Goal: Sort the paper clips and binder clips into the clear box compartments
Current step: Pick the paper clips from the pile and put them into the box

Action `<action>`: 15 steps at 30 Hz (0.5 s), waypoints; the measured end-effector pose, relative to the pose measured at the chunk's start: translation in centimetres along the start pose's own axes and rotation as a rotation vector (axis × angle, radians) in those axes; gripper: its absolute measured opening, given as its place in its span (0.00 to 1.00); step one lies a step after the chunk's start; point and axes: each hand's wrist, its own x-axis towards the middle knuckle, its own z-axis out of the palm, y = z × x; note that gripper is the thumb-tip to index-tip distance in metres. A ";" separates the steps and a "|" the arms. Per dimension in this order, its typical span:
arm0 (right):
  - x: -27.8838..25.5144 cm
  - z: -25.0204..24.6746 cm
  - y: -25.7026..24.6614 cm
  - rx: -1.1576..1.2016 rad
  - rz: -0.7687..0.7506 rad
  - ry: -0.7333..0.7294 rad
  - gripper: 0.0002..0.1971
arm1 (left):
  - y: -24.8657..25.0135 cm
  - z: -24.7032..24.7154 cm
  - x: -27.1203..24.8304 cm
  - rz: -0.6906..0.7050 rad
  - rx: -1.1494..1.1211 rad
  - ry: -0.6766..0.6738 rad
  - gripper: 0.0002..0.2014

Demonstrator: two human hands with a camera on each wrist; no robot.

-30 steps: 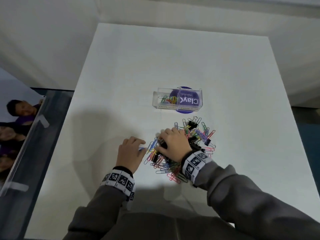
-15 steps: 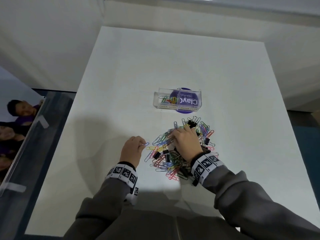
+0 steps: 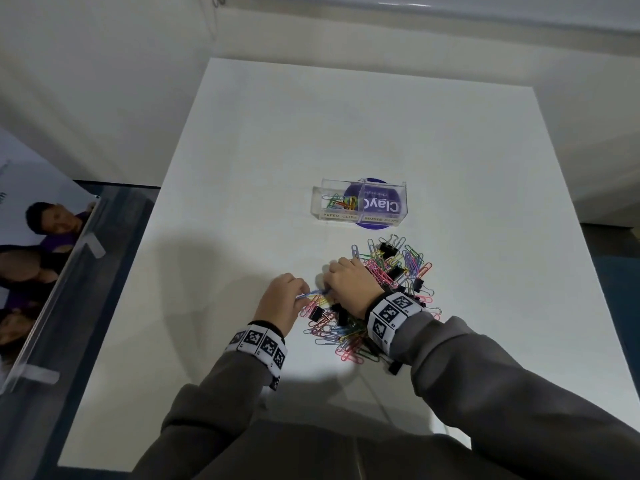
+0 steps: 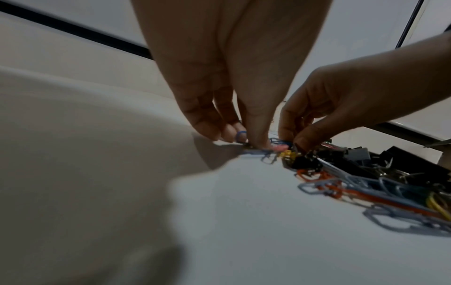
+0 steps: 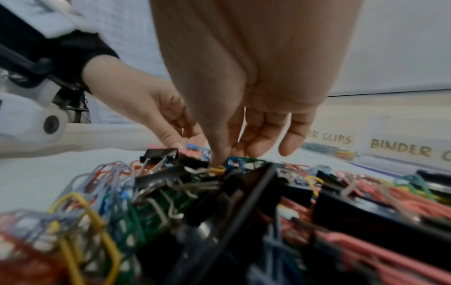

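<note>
Pinching, left fingers: we see the left hand (image 3: 282, 299) with thumb and fingertips (image 4: 256, 138) closed on a blue paper clip (image 3: 313, 293) at the pile's left edge, low on the table.
Right fingers: our right hand (image 3: 349, 287) curls down into the pile, thumb tip (image 5: 219, 154) pressed among the clips; we cannot tell whether it has hold of one.
Hands: almost touching, the blue clip spanning the gap between them.
Pile (image 3: 388, 299): coloured paper clips tangled with black binder clips (image 3: 388, 251), spread under and to the right of the right hand.
Clear box (image 3: 360, 204): beyond the pile, well apart from the hands; left compartment labelled PAPER CLIPS holds a few coloured clips, right one is labelled BINDER CLIPS.
Table (image 3: 242, 168): white, bearing everything.
Wrists: both wear black-and-white marker bands over grey sleeves.
</note>
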 end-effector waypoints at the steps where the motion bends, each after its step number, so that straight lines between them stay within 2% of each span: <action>1: -0.1 0.1 0.1 -0.008 -0.006 -0.002 0.10 | 0.1 0.1 0.1 0.003 0.006 0.001 0.04; 5: -0.4 -0.4 1.1 0.118 0.034 0.067 0.07 | 0.2 0.1 0.4 0.010 0.040 -0.023 0.02; 10: -0.2 -3.6 3.5 0.657 0.168 0.275 0.04 | 0.3 0.1 0.8 0.047 0.080 -0.074 0.04; 13: 0.5 -6.4 5.0 0.827 0.176 0.321 0.04 | 0.2 0.1 0.8 0.035 0.061 -0.075 0.07; 15: 1.1 -7.8 5.9 0.901 0.187 0.332 0.08 | 0.2 0.2 0.9 0.049 0.083 -0.090 0.06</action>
